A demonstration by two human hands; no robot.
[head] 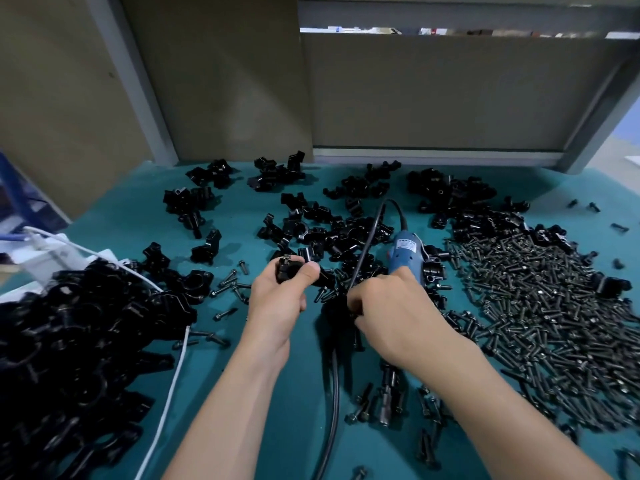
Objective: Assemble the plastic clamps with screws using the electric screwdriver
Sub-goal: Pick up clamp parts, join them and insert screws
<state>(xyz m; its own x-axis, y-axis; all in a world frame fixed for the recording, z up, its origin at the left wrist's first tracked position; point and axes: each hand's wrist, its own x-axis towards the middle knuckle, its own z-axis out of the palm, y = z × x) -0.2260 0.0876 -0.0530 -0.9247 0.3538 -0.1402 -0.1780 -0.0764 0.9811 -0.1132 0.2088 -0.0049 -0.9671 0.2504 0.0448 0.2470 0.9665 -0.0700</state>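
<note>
Item one, left grip [277, 299]: raised just over the counter [138, 216], thumb and fingers closed round one black plastic clamp [289, 268], held at the fingertips. Item two, right grip [391, 313]: fingers curled tight, lying over the near end of the electric screwdriver [407, 254], whose blue body sticks out beyond the knuckles on the far side. The fingertips close on something dark that I cannot make out from here, so I cannot tell what this grip holds, if anything. Item three, black cable [334, 410]: leaves the screwdriver's far end, loops back under the right grip and runs toward me along the counter. Item four, loose screws [536, 323]: a broad dark heap to the right of the screwdriver, with strays scattered near both grips. Item five, clamp pile [69, 341]: a dense black mound at my left, crossed by a white cord [169, 393]. Item six, scattered clamp parts [329, 230]: small clusters across the far half of the teal counter, up to the brown back panels [433, 91].
</note>
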